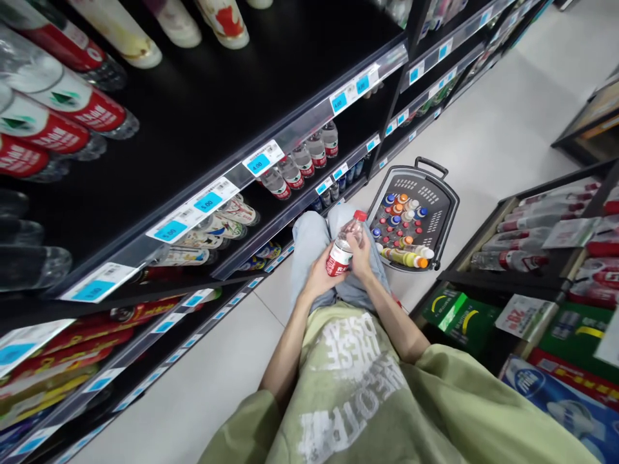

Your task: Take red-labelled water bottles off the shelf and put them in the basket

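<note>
Between both hands, over my lap, I hold a clear water bottle with a red cap and a red label, tilted with its cap away from me. My left hand wraps its lower end from the left side. My right hand closes round its right side, below the cap. Beyond my knees, to the right, a dark shopping basket stands on the floor. Inside it are several bottles with red, orange, blue and white caps, and a yellow bottle lies near its closer end.
Shelves with a price rail run along my left, holding red-labelled water bottles on a lower level. To the right stand crates of bottles, green cartons and a blue-white pack. The pale floor stretches ahead as an aisle.
</note>
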`<state>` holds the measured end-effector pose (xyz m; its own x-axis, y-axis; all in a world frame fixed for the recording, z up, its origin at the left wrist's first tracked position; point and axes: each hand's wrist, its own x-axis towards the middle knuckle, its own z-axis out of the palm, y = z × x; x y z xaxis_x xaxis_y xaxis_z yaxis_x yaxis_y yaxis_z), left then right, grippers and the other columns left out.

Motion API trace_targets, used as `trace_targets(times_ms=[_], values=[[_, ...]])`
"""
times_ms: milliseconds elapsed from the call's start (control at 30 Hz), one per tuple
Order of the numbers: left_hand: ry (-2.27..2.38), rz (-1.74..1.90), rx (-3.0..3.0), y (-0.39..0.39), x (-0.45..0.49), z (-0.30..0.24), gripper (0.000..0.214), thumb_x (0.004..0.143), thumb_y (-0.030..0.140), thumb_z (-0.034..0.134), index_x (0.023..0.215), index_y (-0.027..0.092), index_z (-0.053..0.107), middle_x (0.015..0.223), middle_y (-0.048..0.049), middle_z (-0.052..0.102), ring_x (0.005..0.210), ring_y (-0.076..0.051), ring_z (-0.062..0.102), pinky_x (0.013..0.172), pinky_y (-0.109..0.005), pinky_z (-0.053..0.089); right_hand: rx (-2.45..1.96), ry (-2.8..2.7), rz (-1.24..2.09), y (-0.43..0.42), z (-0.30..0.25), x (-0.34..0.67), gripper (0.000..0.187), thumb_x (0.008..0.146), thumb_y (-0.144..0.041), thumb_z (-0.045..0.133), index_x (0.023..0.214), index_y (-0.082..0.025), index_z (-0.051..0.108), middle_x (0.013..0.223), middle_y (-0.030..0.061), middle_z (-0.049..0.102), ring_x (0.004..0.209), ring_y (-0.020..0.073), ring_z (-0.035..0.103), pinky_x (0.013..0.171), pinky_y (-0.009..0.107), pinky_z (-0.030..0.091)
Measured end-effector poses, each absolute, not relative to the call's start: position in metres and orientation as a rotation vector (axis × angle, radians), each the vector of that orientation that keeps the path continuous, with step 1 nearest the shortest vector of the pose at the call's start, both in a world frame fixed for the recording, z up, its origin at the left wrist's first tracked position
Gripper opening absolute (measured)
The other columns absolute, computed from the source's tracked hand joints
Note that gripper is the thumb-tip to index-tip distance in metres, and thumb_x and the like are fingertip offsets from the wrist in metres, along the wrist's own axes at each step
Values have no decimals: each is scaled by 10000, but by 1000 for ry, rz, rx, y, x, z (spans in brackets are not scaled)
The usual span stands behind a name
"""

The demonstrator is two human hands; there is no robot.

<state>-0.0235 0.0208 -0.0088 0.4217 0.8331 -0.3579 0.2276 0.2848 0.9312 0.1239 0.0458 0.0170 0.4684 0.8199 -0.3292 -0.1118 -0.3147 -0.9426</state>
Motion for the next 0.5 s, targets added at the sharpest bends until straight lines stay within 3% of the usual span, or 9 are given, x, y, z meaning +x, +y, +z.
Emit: trace_targets(times_ms=[167, 300, 433, 500], values=[[986, 560, 1451, 17, -30, -4, 876, 758, 336, 871, 1582, 237, 592, 1548, -113, 664, 1385, -360, 666, 1210, -507, 526, -1728, -885, 1025, 34, 49, 174, 323, 834, -553, 808, 820, -262, 669, 814, -14, 644, 785, 189, 582, 795, 357, 530], [891, 533, 1410, 24, -38, 2, 750, 794, 441, 890, 1490, 259, 680, 1408, -114, 751, 1274, -353, 726, 1162, -476, 553, -1797, -678, 1115, 8, 51, 206, 395, 736, -496, 865, 630, -245, 579, 610, -58, 534, 630, 139, 455, 644, 303, 451], [881, 706, 986, 29, -44, -10, 632, 992, 634, 648, 1436, 185, 655, 1250, -157, 795, 1162, -306, 762, 1036, -429, 603, -1793, -400, 1051, -5, 27, 212, 450, 766, -587, 771, 642, -266, 481, 538, -83, 462, 493, 118, 363, 482, 285, 362], [935, 776, 828, 30, -44, -19, 677, 979, 714, 618, 1385, 173, 650, 1218, -163, 789, 1101, -296, 768, 894, -390, 639, -1782, -298, 1014, -4, 17, 214, 461, 799, -625, 705, 649, -278, 441, 507, -93, 407, 448, 119, 330, 434, 284, 351]])
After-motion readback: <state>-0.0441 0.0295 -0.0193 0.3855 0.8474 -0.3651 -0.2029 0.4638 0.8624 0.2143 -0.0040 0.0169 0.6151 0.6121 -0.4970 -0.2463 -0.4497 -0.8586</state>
